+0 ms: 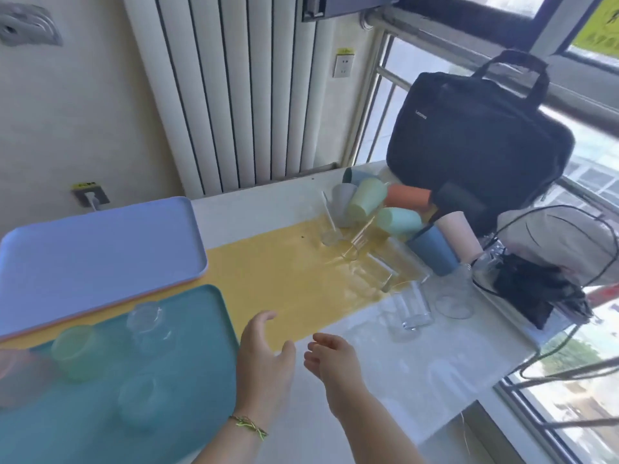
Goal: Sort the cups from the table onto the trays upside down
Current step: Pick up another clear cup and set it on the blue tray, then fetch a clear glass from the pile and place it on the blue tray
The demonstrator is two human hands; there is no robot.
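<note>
While both hands hover empty above the near edge of the table, we get a second to size up the trouble ahead. Our left hand has its fingers loosely spread and grips nothing. Our right hand, just beside it, is equally slack and bare.

Down at lower left the teal tray carries a green cup, a clear glass and a pale blue cup. They're too blurred for us to say which way up each one sits. The lavender tray lies just above it.

The remaining cups are jumbled at centre right, against the black laptop bag. A light green plastic cup, an orange cup and a dark blue cup lean on one another. Tipped glasses lie on the yellow mat, and upright glasses stand on the bare tabletop beside it.

Here's our worry: pull one cup from that heap and its neighbours could slide or roll. The glasses on their sides could run towards the table's right edge. The clear ones are also hard to pick out, so a reaching hand could knock one it never meant to touch.
</note>
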